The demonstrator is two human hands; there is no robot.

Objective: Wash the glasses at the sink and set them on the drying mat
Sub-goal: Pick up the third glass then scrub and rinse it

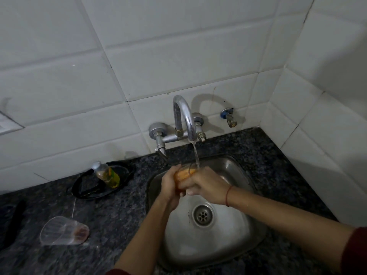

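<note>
Over the steel sink both my hands hold a clear glass under the running tap. My left hand wraps the glass from the left. My right hand grips it from the right, with something orange, perhaps a sponge, pressed at the glass; I cannot tell which hand holds that. Water falls onto the rim. A second clear glass lies on its side on the dark counter at the left, with brown residue at its bottom.
A dish-soap bottle lies in a black oval dish behind the lying glass. A dark object sits at the far left edge. White tiled walls close the corner at the right. A small wall valve is right of the tap.
</note>
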